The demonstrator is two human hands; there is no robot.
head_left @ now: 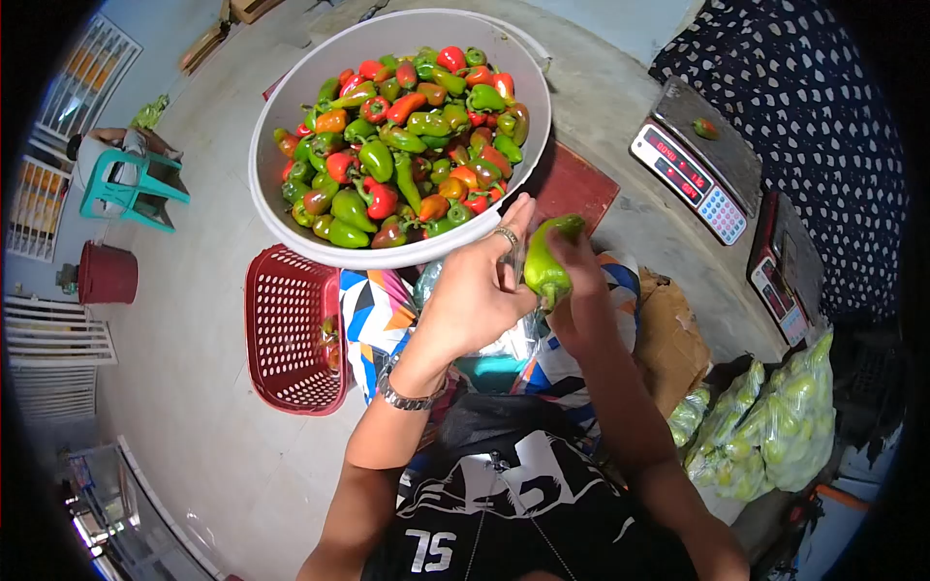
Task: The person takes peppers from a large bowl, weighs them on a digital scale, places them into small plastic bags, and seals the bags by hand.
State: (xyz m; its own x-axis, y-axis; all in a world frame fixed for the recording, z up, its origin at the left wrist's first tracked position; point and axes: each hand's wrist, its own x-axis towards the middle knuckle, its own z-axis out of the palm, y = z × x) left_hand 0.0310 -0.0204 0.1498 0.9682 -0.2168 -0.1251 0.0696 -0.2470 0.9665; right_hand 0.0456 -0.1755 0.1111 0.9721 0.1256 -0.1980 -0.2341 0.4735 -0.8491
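Note:
My right hand [584, 300] is closed around a green pepper [550, 263], its stem end pointing down toward me. Close beside it, my left hand [484, 290], with a ring and a metal wristwatch, has its fingers bent around clear plastic. This looks like a clear plastic bag [518, 341], hanging below the hands over my lap; its opening is hard to make out. Just beyond my hands stands a large white basin [407, 258] heaped with red, green and mottled peppers [376, 160]. My left fingertips are near its rim.
A red perforated basket [281, 334] with a few peppers stands at left. Two digital scales [690, 179] are on the right, one bearing a pepper [704, 128]. Filled plastic bags [790, 426] lie lower right. A teal chair [145, 184] and a person are farther left.

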